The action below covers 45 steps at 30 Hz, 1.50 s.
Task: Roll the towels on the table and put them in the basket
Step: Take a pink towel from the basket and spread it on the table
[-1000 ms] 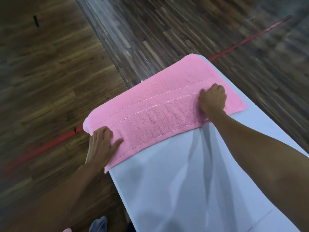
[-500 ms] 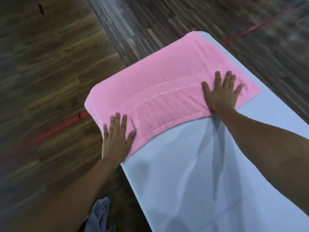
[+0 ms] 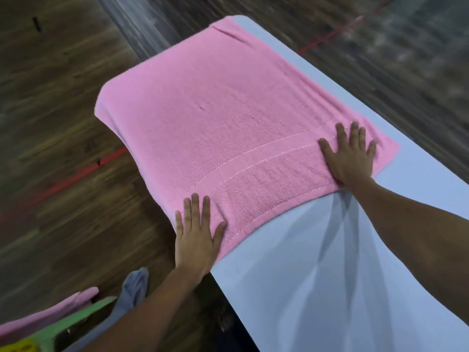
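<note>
A pink towel (image 3: 228, 118) lies spread flat over the far end of the white table (image 3: 342, 275), with its left side hanging over the table's edge. My left hand (image 3: 196, 237) presses flat on the towel's near left corner, fingers straight. At the near right corner, my right hand (image 3: 349, 156) lies flat with its fingers spread. Neither hand grips the cloth.
Dark wooden floor with a red line (image 3: 71, 179) surrounds the table. At the bottom left are a green rim (image 3: 76, 318), a pink cloth (image 3: 50, 313) and a grey cloth (image 3: 132, 290); whether this is the basket I cannot tell.
Both hands went from curled on the towel's near edge to lying flat with straight fingers. The towel now shows more of its length spread over the table end.
</note>
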{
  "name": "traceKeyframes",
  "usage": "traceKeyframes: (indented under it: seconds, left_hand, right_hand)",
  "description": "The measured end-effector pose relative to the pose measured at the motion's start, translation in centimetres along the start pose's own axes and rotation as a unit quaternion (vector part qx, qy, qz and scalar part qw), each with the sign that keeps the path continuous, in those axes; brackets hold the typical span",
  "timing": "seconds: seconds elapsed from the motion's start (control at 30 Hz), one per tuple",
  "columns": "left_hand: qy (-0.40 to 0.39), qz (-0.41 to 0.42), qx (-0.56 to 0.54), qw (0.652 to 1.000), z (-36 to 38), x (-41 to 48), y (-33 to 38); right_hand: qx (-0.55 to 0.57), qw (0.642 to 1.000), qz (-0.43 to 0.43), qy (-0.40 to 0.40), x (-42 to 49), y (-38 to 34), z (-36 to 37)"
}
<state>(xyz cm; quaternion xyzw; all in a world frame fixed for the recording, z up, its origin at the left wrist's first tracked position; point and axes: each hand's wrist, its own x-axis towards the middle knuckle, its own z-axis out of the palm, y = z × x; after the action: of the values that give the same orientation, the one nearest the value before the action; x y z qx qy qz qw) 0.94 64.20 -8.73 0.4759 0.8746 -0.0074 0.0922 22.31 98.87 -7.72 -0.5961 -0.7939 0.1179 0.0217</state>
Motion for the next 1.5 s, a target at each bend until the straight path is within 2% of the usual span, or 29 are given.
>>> traceKeyframes:
  seconds: [0.3,0.63,0.8,1.2,1.33,1.4,1.5]
  left_hand:
    - [0.004,-0.001,-0.008,1.000,3.3,-12.4,11.4]
    - [0.005,-0.013,-0.007,1.000,5.7,-23.0,20.0]
    - [-0.003,-0.020,-0.008,1.000,6.3,-25.1,21.6]
    - [-0.009,-0.016,-0.017,1.000,6.9,-30.0,24.8]
    - [0.009,0.006,-0.078,0.997,4.5,-28.8,23.6]
    - [0.028,0.040,-0.105,0.993,2.6,-27.9,23.3]
    - [0.008,0.070,-0.131,0.989,-0.8,-26.9,24.7]
  right_hand:
    - [-0.018,1.000,0.006,-0.003,-9.3,15.1,-2.0]
    - [-0.018,0.999,-0.008,-0.027,-16.7,26.3,-3.7]
    - [-0.007,0.997,-0.006,-0.074,-17.7,28.0,-4.5]
    - [-0.004,0.998,0.008,-0.068,-21.1,31.6,-4.9]
    - [0.051,0.997,0.043,-0.034,-22.1,29.3,-5.5]
    - [0.127,0.990,0.047,-0.037,-24.0,27.9,-6.4]
    - [0.238,0.968,0.073,-0.038,-29.0,26.3,-8.9]
